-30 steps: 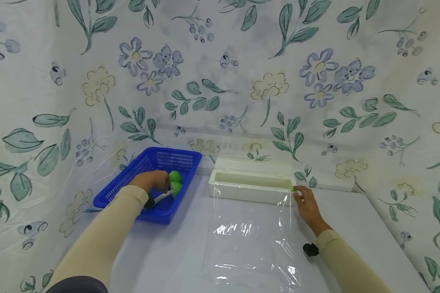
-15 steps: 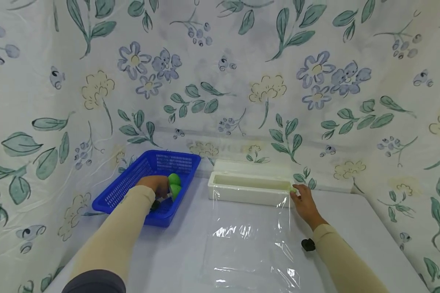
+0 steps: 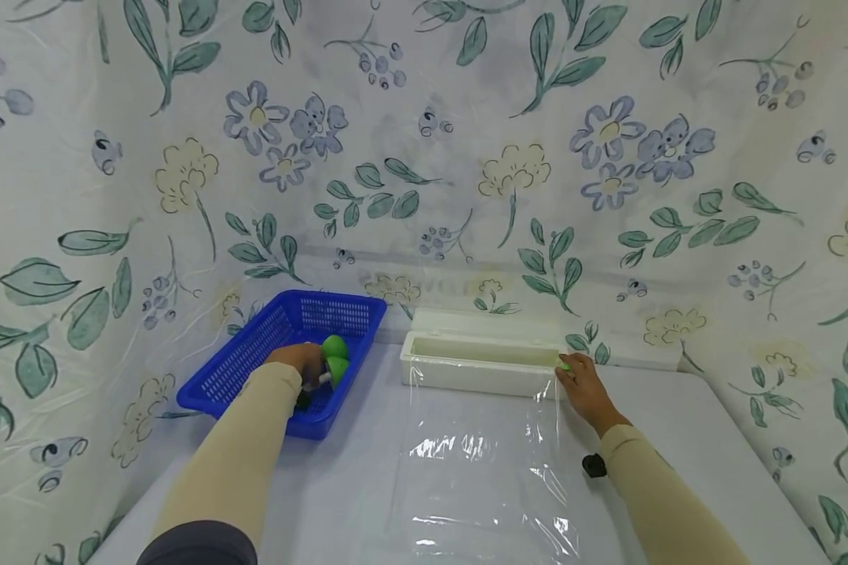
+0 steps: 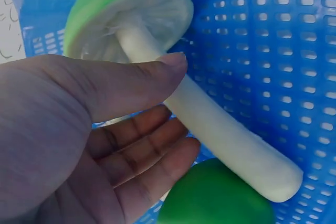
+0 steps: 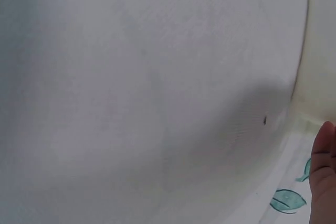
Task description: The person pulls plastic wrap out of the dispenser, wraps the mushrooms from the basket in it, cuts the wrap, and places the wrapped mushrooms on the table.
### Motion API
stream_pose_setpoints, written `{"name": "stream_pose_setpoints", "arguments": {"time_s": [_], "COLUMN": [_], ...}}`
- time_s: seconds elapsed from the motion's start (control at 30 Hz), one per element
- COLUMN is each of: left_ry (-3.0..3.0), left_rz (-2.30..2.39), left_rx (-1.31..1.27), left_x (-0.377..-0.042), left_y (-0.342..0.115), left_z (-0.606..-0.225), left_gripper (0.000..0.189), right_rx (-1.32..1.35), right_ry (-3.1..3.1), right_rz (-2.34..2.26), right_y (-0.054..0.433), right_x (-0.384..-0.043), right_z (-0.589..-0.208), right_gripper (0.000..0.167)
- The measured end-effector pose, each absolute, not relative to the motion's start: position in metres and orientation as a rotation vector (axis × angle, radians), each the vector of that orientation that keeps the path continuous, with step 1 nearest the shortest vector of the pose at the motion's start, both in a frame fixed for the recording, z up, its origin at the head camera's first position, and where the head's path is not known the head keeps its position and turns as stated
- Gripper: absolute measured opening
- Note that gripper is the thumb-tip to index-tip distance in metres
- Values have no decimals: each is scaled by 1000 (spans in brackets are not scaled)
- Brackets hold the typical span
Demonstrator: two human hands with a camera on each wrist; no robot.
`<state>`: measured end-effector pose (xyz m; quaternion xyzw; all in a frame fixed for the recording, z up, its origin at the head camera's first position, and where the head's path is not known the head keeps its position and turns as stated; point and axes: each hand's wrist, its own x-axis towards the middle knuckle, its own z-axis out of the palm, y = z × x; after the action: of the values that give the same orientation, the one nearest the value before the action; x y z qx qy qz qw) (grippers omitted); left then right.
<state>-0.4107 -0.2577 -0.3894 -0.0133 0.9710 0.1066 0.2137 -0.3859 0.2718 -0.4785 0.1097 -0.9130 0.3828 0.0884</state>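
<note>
Inside the blue basket [image 3: 304, 424], my left hand [image 3: 300, 361] pinches the pale stem of a toy mushroom [image 4: 231, 135] with a green cap. The left wrist view shows the thumb across the stem and the other fingers bent behind it. Another green cap [image 4: 215, 195] lies below the stem's end. My right hand [image 3: 583, 388] is at the right end of a long white film box [image 3: 480, 377], thumb and fingertips around a small green tab [image 3: 565, 366]. Only part of that hand shows at the right edge of the right wrist view.
Clear plastic film [image 3: 480, 471] runs from the box toward me over the white table [image 3: 678, 439]. A small black object [image 3: 594, 465] is beside the right sleeve. Behind the table hangs a flowered cloth [image 3: 424, 196].
The left hand has shifted slightly to the right within the basket, along the stem toward the green caps. The right hand has edged left, its fingers coming closer around the green tab.
</note>
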Motion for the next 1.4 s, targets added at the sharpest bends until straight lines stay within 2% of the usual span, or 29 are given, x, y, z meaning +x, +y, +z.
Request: {"name": "stream_pose_setpoints", "arguments": {"time_s": [0.23, 0.77, 1.07, 1.4], "left_ry": [2694, 2708, 2819, 2966], "left_rz": [378, 534, 510, 363], "left_rx": [-148, 63, 248, 425], "left_x": [-414, -415, -421, -416], "left_y": [-261, -280, -276, -265], "left_z": [-398, -404, -396, -384], "left_gripper": [21, 27, 22, 8], "right_rx": [355, 300, 329, 309], "right_ry": [-2722, -2669, -2653, -2684], "right_rz": [1109, 1191, 1154, 1149], "right_y": [274, 269, 271, 269], "right_x": [-387, -389, -386, -384], "right_z": [-480, -481, -478, -478], "right_gripper": [61, 55, 52, 56]}}
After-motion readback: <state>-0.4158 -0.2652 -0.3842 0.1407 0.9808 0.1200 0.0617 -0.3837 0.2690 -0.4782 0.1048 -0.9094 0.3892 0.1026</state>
